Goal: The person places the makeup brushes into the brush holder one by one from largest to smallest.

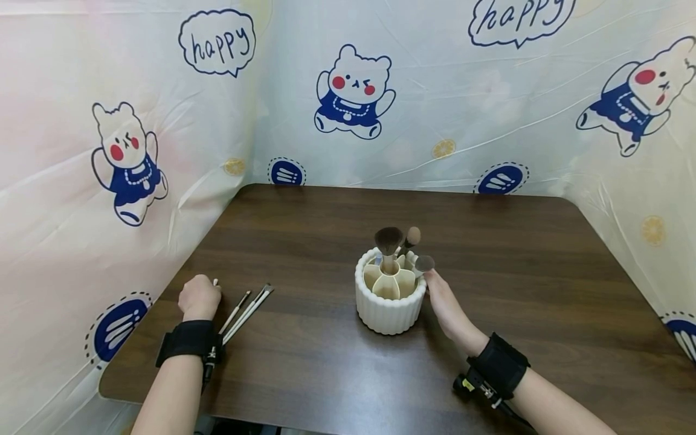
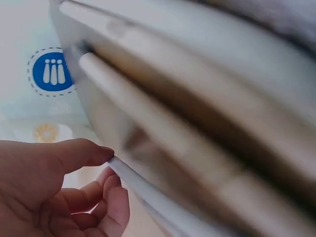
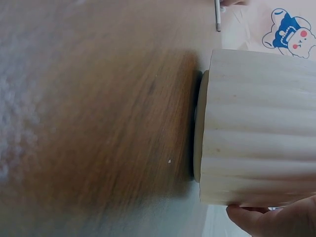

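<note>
In the head view, a white ribbed brush holder [image 1: 388, 311] with petal-shaped compartments stands upright. Several makeup brushes rise from it, among them a wide dark-bristled brush [image 1: 388, 238]. My right hand [image 1: 448, 308] touches the holder's right side. In the right wrist view one digit [image 3: 252, 217] lies against the ribbed wall; the other fingers are hidden. My left hand [image 1: 200, 296] is above the table's left part. In the left wrist view its thumb and fingers pinch a thin white brush handle [image 2: 143, 190]; the head view shows just a small white tip.
Several slim brushes [image 1: 247, 314] with pale handles lie on the brown table [image 1: 315, 241], just right of the left hand. A printed curtain [image 1: 435, 90] hangs along the table's back and sides. Each wrist wears a black strap [image 1: 187, 343] with a camera.
</note>
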A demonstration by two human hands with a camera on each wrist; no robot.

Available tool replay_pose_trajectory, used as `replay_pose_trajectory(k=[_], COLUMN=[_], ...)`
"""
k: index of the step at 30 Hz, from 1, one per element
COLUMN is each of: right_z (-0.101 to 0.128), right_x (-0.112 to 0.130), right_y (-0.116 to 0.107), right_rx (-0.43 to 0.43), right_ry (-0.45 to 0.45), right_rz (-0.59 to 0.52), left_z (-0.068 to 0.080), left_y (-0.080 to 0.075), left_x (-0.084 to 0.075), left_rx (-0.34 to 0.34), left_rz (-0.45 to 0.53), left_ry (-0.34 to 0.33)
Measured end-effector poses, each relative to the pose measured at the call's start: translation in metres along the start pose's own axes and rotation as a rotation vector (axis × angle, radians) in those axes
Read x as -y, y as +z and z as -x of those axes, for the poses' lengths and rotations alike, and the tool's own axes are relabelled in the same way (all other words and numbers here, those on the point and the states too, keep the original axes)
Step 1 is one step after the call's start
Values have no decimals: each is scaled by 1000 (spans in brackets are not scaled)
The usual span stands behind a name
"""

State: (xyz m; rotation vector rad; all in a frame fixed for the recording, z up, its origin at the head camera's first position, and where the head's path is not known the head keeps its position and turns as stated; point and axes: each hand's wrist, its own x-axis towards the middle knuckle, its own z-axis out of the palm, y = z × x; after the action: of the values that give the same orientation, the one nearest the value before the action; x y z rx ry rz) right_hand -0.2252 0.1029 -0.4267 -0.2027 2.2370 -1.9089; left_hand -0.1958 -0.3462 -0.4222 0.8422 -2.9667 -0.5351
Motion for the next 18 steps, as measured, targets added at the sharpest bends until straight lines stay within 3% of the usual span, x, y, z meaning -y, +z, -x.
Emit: replay_pose_trajectory(k=[3, 8, 13, 18], right_z=[0, 0, 0, 0], right_x=[0, 0, 1, 0], right_y=[0, -1, 0, 0], right_rx=[6, 18, 16, 13], right_ry=[-6, -12, -6, 0], right_rz=[1, 1, 3, 0], left_z=[1, 1, 11, 29], left_y=[-5, -15, -27, -35], left_x=[-6, -25, -58, -99], left_rx=[-57, -220, -353, -399], left_rz=[26, 85, 195, 347], left_ry=[47, 149, 257, 341])
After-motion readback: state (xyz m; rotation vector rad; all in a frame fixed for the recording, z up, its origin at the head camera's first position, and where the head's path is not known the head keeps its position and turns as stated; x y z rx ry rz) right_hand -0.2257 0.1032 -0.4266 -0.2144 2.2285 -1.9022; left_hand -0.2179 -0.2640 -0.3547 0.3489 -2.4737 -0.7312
